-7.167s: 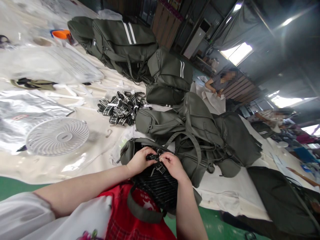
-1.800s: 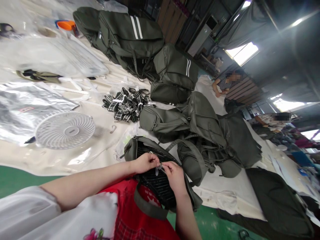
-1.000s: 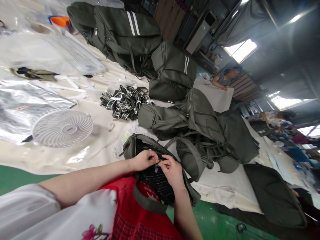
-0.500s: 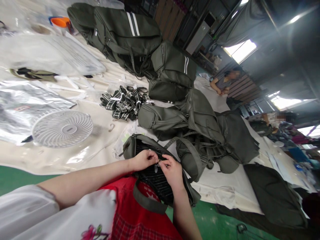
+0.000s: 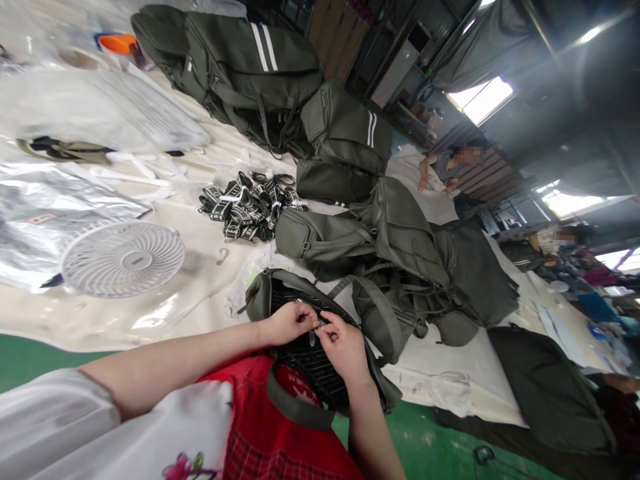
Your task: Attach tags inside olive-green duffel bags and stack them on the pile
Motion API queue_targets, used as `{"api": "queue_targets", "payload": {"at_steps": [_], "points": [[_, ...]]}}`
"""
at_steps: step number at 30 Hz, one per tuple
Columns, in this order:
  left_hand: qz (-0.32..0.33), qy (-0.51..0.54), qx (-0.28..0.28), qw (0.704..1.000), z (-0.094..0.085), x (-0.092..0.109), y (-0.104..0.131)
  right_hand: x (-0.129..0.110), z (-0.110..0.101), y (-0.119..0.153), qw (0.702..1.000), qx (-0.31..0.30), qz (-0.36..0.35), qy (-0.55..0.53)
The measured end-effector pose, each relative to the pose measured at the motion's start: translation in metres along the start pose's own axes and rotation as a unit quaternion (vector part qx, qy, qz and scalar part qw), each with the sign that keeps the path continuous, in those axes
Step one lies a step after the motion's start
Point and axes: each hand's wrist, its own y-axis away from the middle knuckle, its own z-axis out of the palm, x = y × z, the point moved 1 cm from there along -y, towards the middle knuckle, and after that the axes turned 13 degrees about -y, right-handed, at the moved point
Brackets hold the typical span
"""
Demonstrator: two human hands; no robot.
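Note:
An unzipped dark olive bag lies at the table's near edge, its black striped lining showing. Over its opening, my left hand is closed in a pinch, fingertips almost meeting those of my right hand. The right fingers are pinched too. Whatever small thing sits between the fingertips is too tiny to name. Just below them a small pale oval piece hangs against the lining. The bag's strap loops over a red apron.
More olive bags are heaped beyond and to the right. A bundle of black-and-white printed straps lies left of them, near a white fan and plastic-wrapped packages. A co-worker is at the far table.
Both hands stay at the bag's opening, with only slight finger movement at the pinch. The far co-worker's arms have shifted.

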Motion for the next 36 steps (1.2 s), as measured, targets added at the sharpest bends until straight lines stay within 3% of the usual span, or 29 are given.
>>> {"api": "queue_targets", "payload": {"at_steps": [7,17,31,34,36], "points": [[0.047,-0.07,0.003,0.996,0.0,0.003,0.001,-0.006,-0.001,-0.001,0.998,-0.022,-0.005,0.065],[0.104,-0.129,0.026,0.986,0.003,0.007,0.002,-0.005,-0.004,-0.004,0.997,-0.054,0.011,0.049],[0.054,-0.124,0.009,0.991,0.001,0.01,0.0,-0.011,0.005,-0.004,0.997,-0.06,0.046,0.01],[0.053,-0.131,-0.016,0.99,-0.008,0.016,-0.001,-0.025,-0.006,0.012,0.998,-0.038,0.03,0.027],[0.055,-0.156,-0.005,0.986,-0.021,0.021,0.002,-0.039,-0.029,0.03,0.999,-0.015,-0.025,0.024]]}}
